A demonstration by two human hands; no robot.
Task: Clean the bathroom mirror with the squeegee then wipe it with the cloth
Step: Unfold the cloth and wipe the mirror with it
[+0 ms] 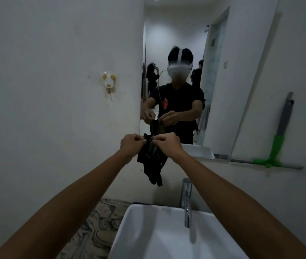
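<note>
A dark crumpled cloth hangs in front of the mirror, above the sink. My left hand and my right hand both pinch its top edge, close together. The mirror is tall and frameless and reflects a person holding the cloth. The squeegee, with a green head and a grey handle, leans against the wall to the right of the mirror, standing on a narrow ledge.
A white basin lies below my arms with a chrome tap at its back. A marbled countertop is to its left. A small dog-shaped hook is stuck on the left wall.
</note>
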